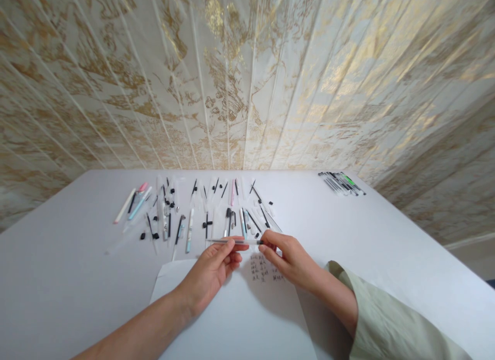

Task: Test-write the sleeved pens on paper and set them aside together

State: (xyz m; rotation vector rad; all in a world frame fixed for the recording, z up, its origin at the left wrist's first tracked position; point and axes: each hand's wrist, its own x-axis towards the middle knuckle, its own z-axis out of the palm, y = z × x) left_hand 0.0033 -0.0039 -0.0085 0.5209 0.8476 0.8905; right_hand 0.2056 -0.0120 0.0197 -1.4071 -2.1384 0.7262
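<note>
A thin clear pen (235,241) lies level between my two hands, just above a white sheet of paper (235,318) with small handwritten marks (265,270). My left hand (212,270) pinches the pen's middle and left part with thumb and fingers. My right hand (288,257) pinches the dark right end of the same pen. Both hands hover over the paper's far edge. Beyond them, several pens and loose pen parts (193,210) are spread in rows on the white table (58,277).
A bundle of dark pens, one with green (342,183), lies at the table's far right. A pink and a white pen (131,200) lie at the far left of the spread. A gold-patterned wall (247,76) rises behind the table.
</note>
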